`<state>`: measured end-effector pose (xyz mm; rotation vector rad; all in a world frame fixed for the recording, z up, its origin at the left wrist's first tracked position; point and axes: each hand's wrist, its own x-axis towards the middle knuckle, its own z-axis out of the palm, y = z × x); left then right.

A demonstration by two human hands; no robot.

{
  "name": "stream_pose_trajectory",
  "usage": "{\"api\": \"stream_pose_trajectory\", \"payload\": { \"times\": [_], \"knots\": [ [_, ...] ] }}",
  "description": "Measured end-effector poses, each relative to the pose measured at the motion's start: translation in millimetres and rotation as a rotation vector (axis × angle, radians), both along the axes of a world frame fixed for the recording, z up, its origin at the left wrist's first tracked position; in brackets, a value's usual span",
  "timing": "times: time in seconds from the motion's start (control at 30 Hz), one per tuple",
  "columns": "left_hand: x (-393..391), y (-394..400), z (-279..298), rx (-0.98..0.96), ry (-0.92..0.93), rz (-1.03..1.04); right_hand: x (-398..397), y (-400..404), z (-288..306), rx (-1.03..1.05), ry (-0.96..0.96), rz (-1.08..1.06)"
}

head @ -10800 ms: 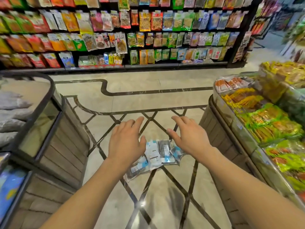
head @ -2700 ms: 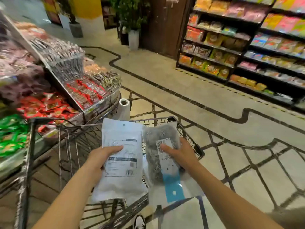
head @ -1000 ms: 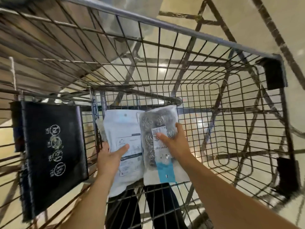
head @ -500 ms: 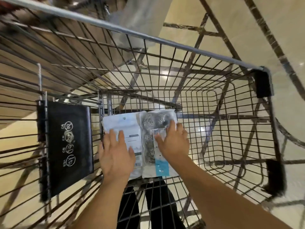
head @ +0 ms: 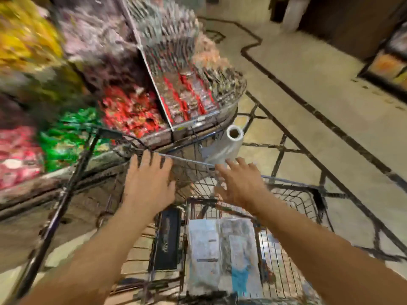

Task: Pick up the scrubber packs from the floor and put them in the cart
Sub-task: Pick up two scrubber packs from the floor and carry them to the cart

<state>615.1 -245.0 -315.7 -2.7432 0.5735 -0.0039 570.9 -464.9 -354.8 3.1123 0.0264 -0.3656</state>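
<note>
Two scrubber packs lie side by side on the floor of the wire cart [head: 308, 194]: a white pack [head: 203, 256] on the left and a clear pack with grey steel wool and a blue label [head: 239, 258] on the right. My left hand [head: 149, 181] and my right hand [head: 240, 183] hover above the cart, well above the packs, fingers spread and holding nothing. The frame is blurred by head motion.
A snack display bin [head: 132, 102] with red, green and yellow packets stands to the left, right against the cart. A roll of plastic bags [head: 231, 142] hangs at its end. A black flap [head: 166, 238] hangs in the cart. Tiled floor [head: 308, 102] stretches right.
Both hands have let go of the packs and risen out of the cart. The packs now lie on the cart's floor. My view has swung up towards the snack display.
</note>
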Motion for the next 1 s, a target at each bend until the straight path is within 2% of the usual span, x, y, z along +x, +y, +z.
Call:
{"api": "stream_pose_trajectory", "payload": {
  "times": [0.1,0.23,0.5,0.73,0.83,1.0],
  "knots": [
    [-3.0,32.2,62.2,0.059,-0.122,0.099,22.4,10.8,57.8,-0.005,-0.078,0.084],
    [-22.8,75.8,129.0,0.046,-0.232,0.283,44.5,43.4,124.5,-0.006,-0.195,0.267],
    [-105.2,196.1,205.9,-0.038,-0.405,0.631,51.2,190.2,225.4,0.035,-0.452,0.605],
    [-216.1,318.7,239.3,-0.008,-0.523,0.893,-6.4,356.6,264.9,0.096,-0.544,0.858],
    [-268.6,367.3,250.0,0.049,-0.487,1.007,-48.6,429.8,272.0,0.108,-0.575,0.99],
    [-359.5,446.4,257.4,0.002,-0.534,1.137,-121.6,544.1,281.0,0.147,-0.603,1.154]
  ]
}}
